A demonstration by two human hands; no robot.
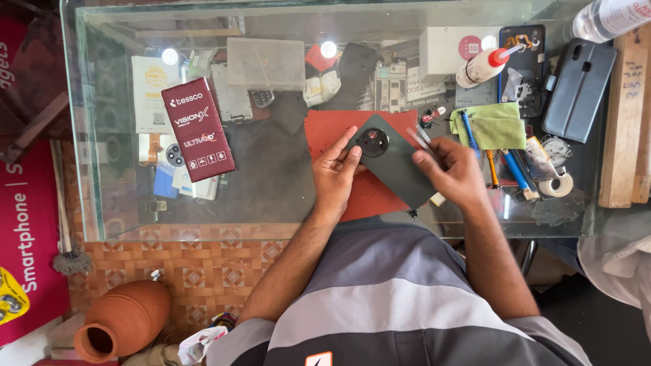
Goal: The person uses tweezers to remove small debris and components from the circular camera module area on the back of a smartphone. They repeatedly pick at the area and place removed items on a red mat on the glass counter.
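At the lower left of the frame a round terracotta clay pot (122,318) is sitting on the patterned tile floor (224,264). Further right, a dark red rectangular cardboard box (198,129) is lying on the glass worktop (271,183). At the centre, the left hand (336,177) is pressing its fingertips against the edge of a dark grey phone back cover with a round camera ring (392,163), which is lying tilted on a red rubber mat (359,196). The right hand (453,169) is pinching thin metal tweezers (419,141) over the cover's upper right edge. Right of it, a folded green cloth (494,125) is lying beside blue-handled screwdrivers (515,169), with a white squeeze bottle with a red cap (483,66) above.
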